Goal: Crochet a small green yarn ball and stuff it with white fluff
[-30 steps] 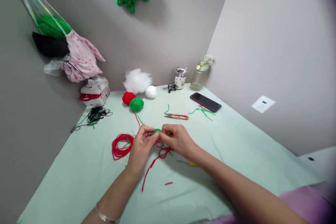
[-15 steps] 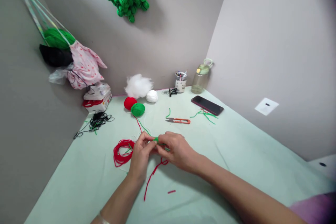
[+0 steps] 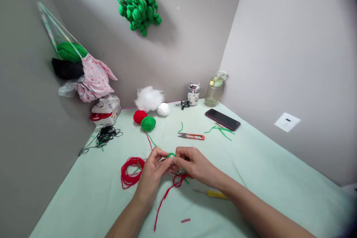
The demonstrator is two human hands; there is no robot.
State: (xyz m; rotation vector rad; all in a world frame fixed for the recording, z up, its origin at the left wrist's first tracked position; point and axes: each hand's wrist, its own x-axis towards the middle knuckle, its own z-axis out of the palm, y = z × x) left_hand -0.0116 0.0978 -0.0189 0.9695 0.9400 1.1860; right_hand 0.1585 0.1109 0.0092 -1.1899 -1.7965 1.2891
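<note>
Between the fingertips of both hands is a small green crochet piece, with a pale patch on its near side. My left hand pinches it from the left, thumb in front. My right hand is closed on its right side, and the fingers cover most of it. Red yarn trails from below the hands toward me. A crochet hook with a yellow handle lies on the table by my right forearm. Left of my left hand rests a loose coil of red yarn.
Orange thread snips, a phone and green yarn scraps lie beyond my hands. Red, green and white yarn balls sit by white stuffing. A bottle stands at the back corner.
The view has tilted up slightly. My right hand has turned at the crochet piece, whose pale patch now shows. The yellow-handled hook has come into sight.
</note>
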